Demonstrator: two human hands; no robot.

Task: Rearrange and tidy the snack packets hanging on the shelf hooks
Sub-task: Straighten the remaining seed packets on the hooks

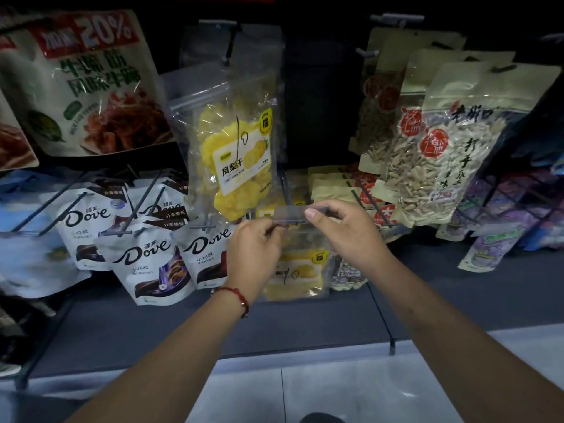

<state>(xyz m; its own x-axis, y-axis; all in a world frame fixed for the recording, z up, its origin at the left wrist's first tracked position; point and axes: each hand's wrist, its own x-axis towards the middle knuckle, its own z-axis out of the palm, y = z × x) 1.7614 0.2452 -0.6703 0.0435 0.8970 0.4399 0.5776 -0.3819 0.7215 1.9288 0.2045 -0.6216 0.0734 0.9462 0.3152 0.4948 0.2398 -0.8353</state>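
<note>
The shelf [213, 328] carries rows of hooks. Largest, upper left, hangs a beef snack bag [88, 83]; right, at least three seed packets [457, 154] overlap on neighbouring hooks. One clear pineapple packet [235, 154] hangs centre, tilted. Below, three Dove pouches [149, 261] face out. A second pineapple packet [299, 270] hangs between both hands: left hand [256, 248] and right hand [351, 233] have fingers [311, 213] pinching its clear header, probably to line its hole with a hook.
</note>
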